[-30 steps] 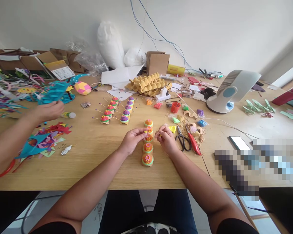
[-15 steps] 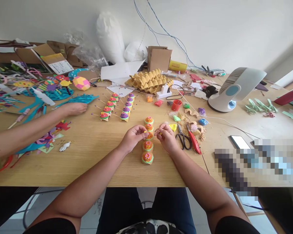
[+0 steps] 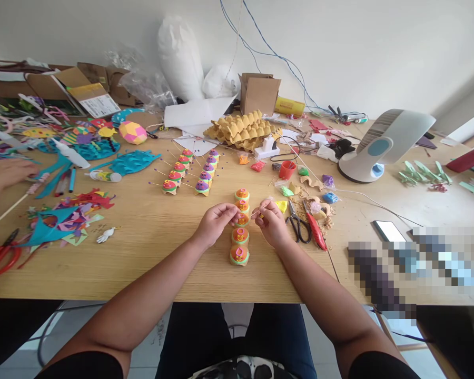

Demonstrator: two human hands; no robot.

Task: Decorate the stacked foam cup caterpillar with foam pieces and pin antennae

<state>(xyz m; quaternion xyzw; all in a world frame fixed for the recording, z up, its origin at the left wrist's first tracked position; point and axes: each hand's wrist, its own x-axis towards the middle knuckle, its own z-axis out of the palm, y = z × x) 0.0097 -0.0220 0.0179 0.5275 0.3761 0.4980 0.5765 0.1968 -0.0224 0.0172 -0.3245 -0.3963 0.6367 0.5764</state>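
An egg-carton caterpillar (image 3: 240, 236) with orange tops, green rims and small pink and yellow clay pieces stands in a line toward me. My left hand (image 3: 220, 221) pinches at its left side, thumb and forefinger together; whatever they hold is too small to make out. On the other side my right hand (image 3: 272, 221) is closed on a thin pale stick (image 3: 258, 211), its tip pointing toward the caterpillar. Beyond my left hand stand a red caterpillar (image 3: 177, 175) and a purple caterpillar (image 3: 206, 173), both with thin sticks poking out.
Scissors (image 3: 299, 223) and a red cutter (image 3: 315, 225) lie right of my right hand, near clay packets (image 3: 330, 198). A white fan (image 3: 379, 147) stands further right. Egg cartons (image 3: 240, 129) are stacked behind. Another person's hand (image 3: 11, 171) is at far left among paper scraps (image 3: 85, 208).
The other person's arm has drawn back to the left, uncovering a glue bottle, markers and red scissors. My hands stay nearly in place; the yellow bit at my left fingertips no longer shows clearly.
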